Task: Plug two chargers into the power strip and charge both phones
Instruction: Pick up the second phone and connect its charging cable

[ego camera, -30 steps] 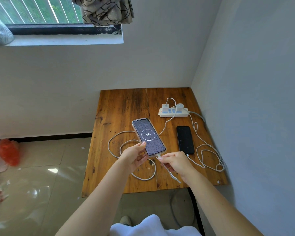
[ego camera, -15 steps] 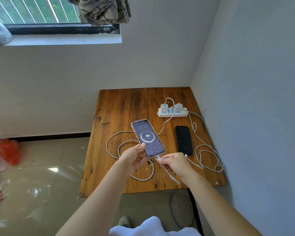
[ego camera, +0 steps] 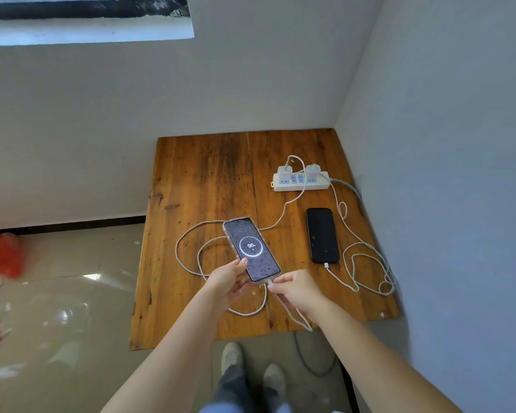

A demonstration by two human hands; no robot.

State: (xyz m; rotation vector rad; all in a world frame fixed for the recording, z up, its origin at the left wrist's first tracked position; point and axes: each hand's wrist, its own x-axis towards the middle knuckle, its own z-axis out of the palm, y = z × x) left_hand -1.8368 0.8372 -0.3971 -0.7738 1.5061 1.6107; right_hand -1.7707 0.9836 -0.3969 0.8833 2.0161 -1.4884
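My left hand (ego camera: 228, 280) holds a clear-cased phone (ego camera: 251, 248) above the wooden table (ego camera: 197, 180); its lit screen reads 96%. My right hand (ego camera: 294, 289) pinches the white cable plug (ego camera: 270, 283) at the phone's bottom end. That cable loops over the table and runs to a white power strip (ego camera: 301, 180) at the back, where two white chargers (ego camera: 285, 169) sit plugged in. A black phone (ego camera: 322, 234) lies flat to the right, screen dark, with a second white cable (ego camera: 367, 263) in its lower end.
The table stands in a corner, walls close behind and to its right. The strip's grey cord (ego camera: 347, 186) drops off the right side. Glossy tiled floor lies to the left, with an orange bag (ego camera: 2, 253) near the wall. My shoes (ego camera: 251, 365) are below the table's front edge.
The camera has tilted down and moved closer, so the table looks larger and the window has slid up. Both hands keep the same hold on the phone and the plug.
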